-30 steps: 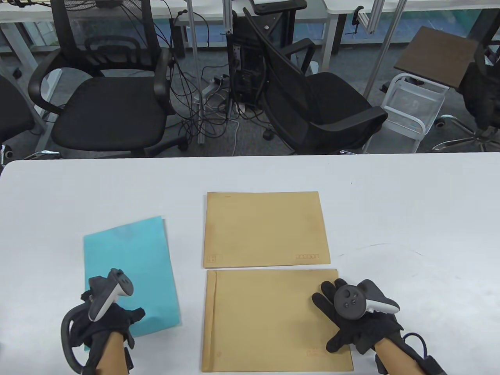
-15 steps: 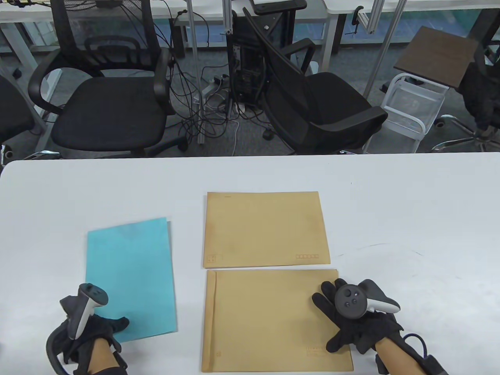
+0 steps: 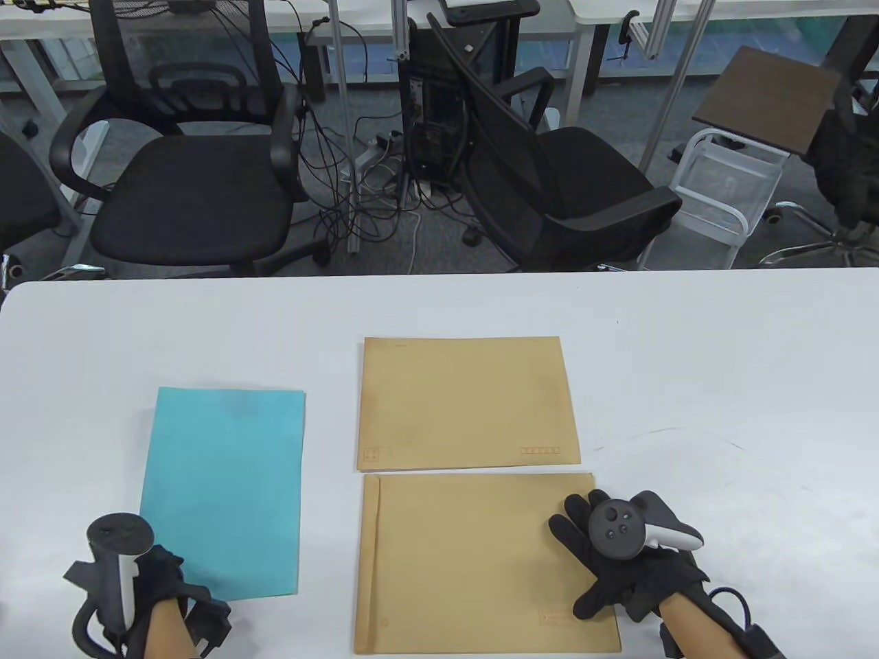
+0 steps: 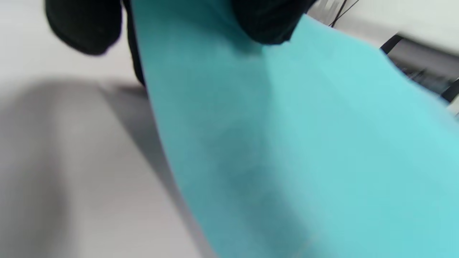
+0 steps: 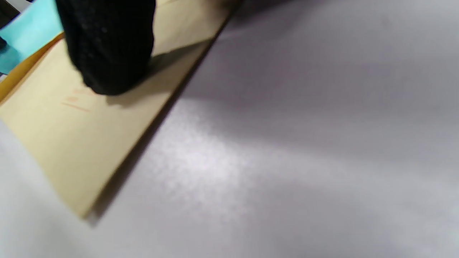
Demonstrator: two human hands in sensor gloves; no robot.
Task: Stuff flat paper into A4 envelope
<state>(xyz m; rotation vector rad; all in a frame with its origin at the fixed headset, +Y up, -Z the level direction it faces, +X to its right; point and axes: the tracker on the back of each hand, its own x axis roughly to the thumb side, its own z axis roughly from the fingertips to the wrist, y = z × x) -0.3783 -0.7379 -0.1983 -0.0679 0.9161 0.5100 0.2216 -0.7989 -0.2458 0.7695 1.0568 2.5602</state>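
Left hand (image 3: pixel 161 594) at paper (image 3: pixel 223 491) corner

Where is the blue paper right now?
In the table view the blue paper is on the table's left side, beside the two brown envelopes, with the left hand holding its near corner.

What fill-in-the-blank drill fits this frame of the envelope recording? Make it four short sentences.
1. The left hand grips the near edge of the ____ paper.
2. The right hand rests on the ____ envelope.
3. The number of brown envelopes on the table is ____.
4. The far envelope lies ____ by either hand.

Missing words: blue; near; two; untouched
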